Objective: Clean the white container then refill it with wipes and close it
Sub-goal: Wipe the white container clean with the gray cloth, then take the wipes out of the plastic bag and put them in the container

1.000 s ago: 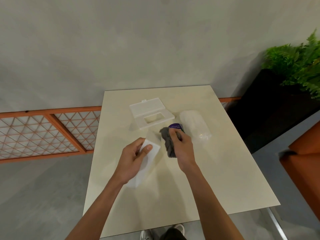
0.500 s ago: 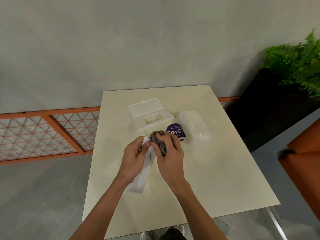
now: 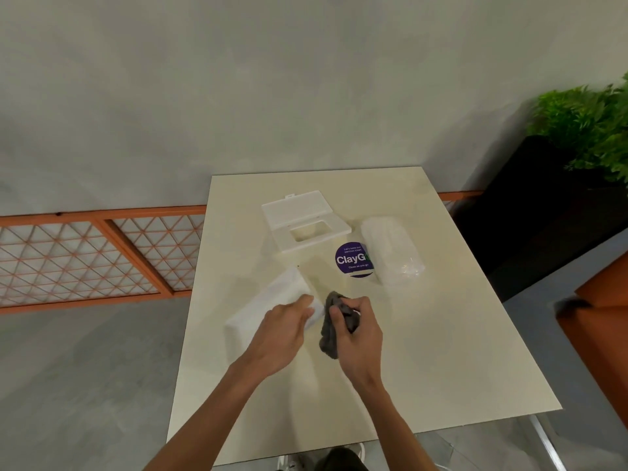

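On the table (image 3: 424, 351), the container (image 3: 272, 307) sits left of centre, the left hand (image 3: 282, 331) over its near right part, fingers on its right end. Just right of that, touching the container's end, the cloth (image 3: 331, 334) is bunched in the right hand (image 3: 356, 334). Behind the hands, toward the wall, lies the lid (image 3: 302, 219), flap open toward the far edge. To the lid's right and a little nearer sits the round sticker (image 3: 353, 259), and right of it, just beside, the pack of wipes (image 3: 390, 253) lies lengthwise. A plant (image 3: 591, 127) stands beyond the table's right side, a railing (image 3: 102, 256) to its left
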`<state>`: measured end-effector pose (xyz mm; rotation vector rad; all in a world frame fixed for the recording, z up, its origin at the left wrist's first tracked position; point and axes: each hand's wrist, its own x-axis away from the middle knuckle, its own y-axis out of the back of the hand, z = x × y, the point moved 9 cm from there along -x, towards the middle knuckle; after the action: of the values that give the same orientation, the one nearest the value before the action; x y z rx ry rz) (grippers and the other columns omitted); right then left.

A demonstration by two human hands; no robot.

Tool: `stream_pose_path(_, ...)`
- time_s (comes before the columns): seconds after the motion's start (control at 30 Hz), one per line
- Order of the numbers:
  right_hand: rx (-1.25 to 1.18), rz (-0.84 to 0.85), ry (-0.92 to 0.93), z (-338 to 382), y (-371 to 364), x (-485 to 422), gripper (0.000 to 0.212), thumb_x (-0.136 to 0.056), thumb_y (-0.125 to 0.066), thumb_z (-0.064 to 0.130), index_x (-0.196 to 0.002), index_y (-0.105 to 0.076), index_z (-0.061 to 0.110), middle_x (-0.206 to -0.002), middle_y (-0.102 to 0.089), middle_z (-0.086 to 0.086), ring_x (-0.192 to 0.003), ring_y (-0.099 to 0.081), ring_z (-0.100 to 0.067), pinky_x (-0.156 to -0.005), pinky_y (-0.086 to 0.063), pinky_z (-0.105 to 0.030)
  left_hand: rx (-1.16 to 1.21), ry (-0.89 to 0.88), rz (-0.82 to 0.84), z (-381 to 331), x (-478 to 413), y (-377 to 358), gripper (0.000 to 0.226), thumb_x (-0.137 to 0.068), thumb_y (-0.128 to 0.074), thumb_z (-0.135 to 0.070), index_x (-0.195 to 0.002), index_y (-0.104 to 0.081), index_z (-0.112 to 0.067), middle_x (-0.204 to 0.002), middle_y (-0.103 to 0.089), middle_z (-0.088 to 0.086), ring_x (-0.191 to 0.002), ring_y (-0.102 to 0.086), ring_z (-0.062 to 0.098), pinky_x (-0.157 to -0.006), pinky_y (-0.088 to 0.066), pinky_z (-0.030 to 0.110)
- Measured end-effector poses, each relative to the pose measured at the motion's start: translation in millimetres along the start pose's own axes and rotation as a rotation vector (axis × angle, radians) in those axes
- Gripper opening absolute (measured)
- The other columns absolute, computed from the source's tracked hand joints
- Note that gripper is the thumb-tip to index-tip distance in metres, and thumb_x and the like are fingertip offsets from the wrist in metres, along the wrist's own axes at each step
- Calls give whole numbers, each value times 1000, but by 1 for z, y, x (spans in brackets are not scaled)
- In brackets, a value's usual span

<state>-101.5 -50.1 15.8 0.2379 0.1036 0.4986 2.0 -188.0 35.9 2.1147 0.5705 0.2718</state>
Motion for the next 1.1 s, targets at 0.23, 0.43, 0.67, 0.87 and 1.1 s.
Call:
stream_pose_path(0.23,31,4,-201,-51,3,-11,11,-102,-73,30,-109,-64,32,-102,-75,15,-91,-70,4,-75,-57,-16,-352,5,286,6,13,-51,49,-102,-39,0,-146,-42,-23,-138,-63,6,-104,-66,36,-86,-49,42)
stream_pose_path(0.43,43,-37,-273,-71,7,-11,14,-102,-74,29,-113,-67,26,-104,-74,12,-95,-70,-1,-69,-54,-9,-482,-38,372,34,32,-89,52,-105,-44,-1,-154,-34,-16,-153,-47,10,-108,-68,40,-90,-54,47)
stream_pose_path(0.67,51,-6,-318,-81,0,-14,15,-101,-74,31,-114,-67,29,-106,-72,14,-98,-69,-3,-72,-52,-14,-373,6,364,44,34,-94,41,-113,-36,-18,-153,-39,-25,-161,-46,1,-127,-62,32,-99,-52,45)
stream_pose_path(0.87,14,22,-373,-93,-4,-15,17,-102,-74,33,-117,-67,29,-109,-72,12,-100,-70,-8,-77,-57,-22,-28,135,283,61,33,-69,44,-110,-40,-56,-140,-56,-29,-142,-62,-9,-126,-61,20,-103,-50,40)
stream_pose_path(1.1,-95,-51,-435,-107,16,-23,23,-102,-75,31,-122,-65,25,-115,-72,5,-106,-70,-13,-88,-61,-31,116,153,-85,60,21,-36,18,-112,-47,-38,-118,-62,-31,-119,-71,-14,-104,-69,14,-91,-57,39)
